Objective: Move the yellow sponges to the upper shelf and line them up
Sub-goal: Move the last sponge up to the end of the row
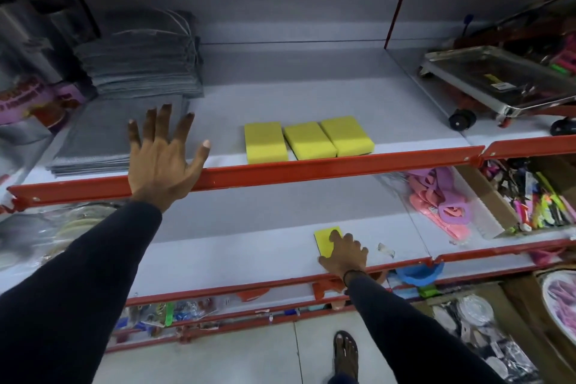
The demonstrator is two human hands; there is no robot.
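A person's right hand closes over the last yellow sponge near the lower shelf's front edge, next lifting it beside three sponges lining the upper shelf; left hand spread, empty.

Three sponges side by side on upper shelf; fourth sponge below.

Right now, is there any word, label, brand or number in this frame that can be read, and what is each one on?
None can be read.
Purple package, far left of the upper shelf: pale lettering, too blurred.
Metal tray, upper right: small yellow label and white label, too small.
Yellow sponges: no print visible.
Packets on the lower shelves: too small.
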